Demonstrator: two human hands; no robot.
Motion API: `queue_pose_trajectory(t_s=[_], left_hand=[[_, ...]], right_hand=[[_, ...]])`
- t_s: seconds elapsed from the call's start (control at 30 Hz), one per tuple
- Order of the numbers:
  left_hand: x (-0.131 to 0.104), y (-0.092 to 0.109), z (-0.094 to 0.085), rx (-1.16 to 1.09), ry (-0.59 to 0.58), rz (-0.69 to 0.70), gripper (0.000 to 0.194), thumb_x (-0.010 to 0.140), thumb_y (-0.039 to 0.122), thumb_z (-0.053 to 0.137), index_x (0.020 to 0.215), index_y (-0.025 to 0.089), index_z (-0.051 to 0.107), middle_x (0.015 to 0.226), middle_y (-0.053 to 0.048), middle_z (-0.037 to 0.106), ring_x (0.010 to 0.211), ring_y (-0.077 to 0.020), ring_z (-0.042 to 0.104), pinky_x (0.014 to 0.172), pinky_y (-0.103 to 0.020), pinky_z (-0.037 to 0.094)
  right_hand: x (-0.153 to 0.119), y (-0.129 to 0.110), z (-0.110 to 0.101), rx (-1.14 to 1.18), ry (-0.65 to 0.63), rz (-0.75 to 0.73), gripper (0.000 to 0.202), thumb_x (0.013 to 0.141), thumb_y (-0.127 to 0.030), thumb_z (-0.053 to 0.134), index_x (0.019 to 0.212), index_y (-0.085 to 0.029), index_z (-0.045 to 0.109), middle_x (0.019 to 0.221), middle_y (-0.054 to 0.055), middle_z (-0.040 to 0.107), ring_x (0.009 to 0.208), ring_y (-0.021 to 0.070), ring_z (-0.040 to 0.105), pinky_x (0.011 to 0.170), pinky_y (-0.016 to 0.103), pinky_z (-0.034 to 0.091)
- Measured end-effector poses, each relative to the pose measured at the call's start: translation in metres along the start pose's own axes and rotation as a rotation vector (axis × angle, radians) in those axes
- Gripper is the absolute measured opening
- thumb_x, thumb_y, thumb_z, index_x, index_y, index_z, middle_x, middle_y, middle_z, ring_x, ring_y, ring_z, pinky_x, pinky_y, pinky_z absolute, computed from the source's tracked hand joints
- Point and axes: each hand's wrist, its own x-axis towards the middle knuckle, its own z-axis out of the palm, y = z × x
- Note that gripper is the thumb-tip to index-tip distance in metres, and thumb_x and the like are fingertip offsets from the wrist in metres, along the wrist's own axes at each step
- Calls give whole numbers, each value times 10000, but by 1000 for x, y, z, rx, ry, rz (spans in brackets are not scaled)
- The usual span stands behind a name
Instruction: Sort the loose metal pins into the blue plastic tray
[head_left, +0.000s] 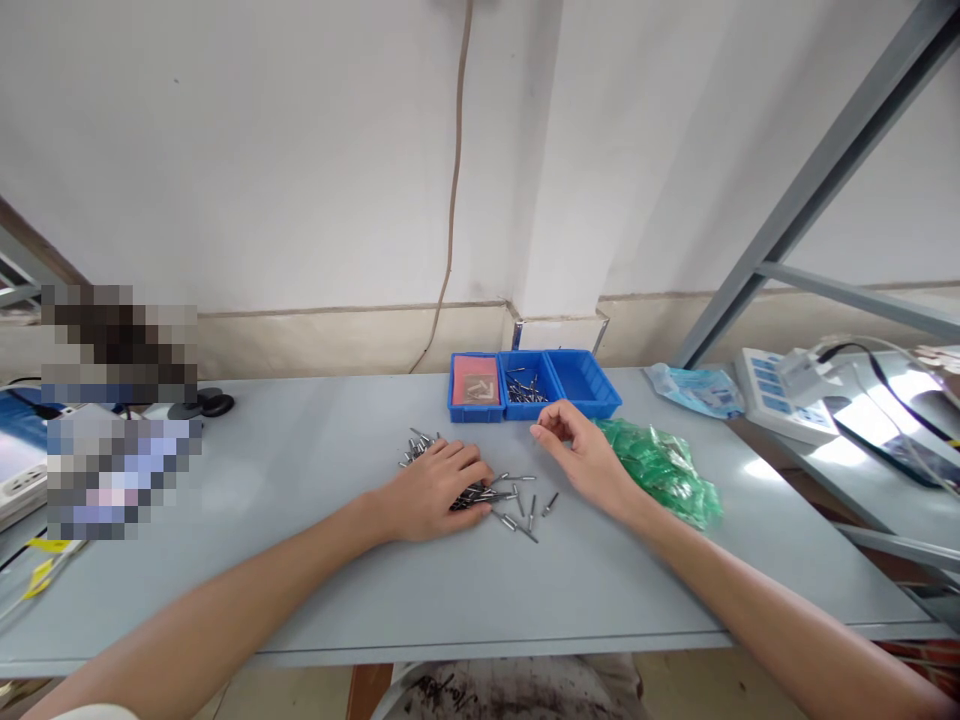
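Observation:
My left hand [442, 490] lies palm down over a pile of small metal pins [480, 494], its fingers a little apart and partly hiding the pile. Each pin seems to have a thin stem and a thicker part. Several loose pins [531, 512] are scattered to the right of the pile. My right hand [574, 450] hovers in front of a blue three-compartment tray [611, 402], fingers curled toward the thumb; what they hold, if anything, is hidden. More pins [526, 388] lie in the tray's middle compartment. Its left compartment holds a pink piece [474, 366] and a small clear bag [480, 388].
A crumpled green plastic bag [667, 475] lies beside my right forearm. Farther right are a blue and white packet [696, 389] and a white power strip [784, 393]. A pixelated area covers the left end of the grey table [315, 590]. A metal frame [795, 200] rises at right.

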Motion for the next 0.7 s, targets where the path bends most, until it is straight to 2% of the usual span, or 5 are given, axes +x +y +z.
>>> queue_pose_trajectory(t_s=[0.27,0.4,0.57,0.7], left_hand=[[0,0,-1,7,-2,-2,223,1060,417,577,1165,220,572,1117,-58,618,986,-232,573,887,-379,393],[1,0,0,5,-3,-6,221,1061,417,577,1165,222,571,1110,-58,619,980,-232,571,886,-381,390],[0,0,1,5,3,-6,226,1062,419,575,1176,223,573,1125,-68,622,996,-241,572,894,-380,389],[0,0,0,0,4,-5,225,1061,419,577,1173,223,579,1106,-67,621,988,-241,574,883,-376,388]], right_hand=[[2,2,-2,79,19,62,197,995,-423,660,930,-251,587,808,-11,584,736,189,533,671,332,442],[3,4,-1,119,0,83,223,985,-451,673,924,-258,579,826,4,628,749,209,610,710,361,502],[2,1,1,297,-112,96,286,1006,-514,651,957,-256,539,897,23,691,820,214,695,827,407,578],[0,-8,2,536,-219,207,333,978,-524,709,946,-249,525,868,-4,676,755,167,663,853,429,613]])
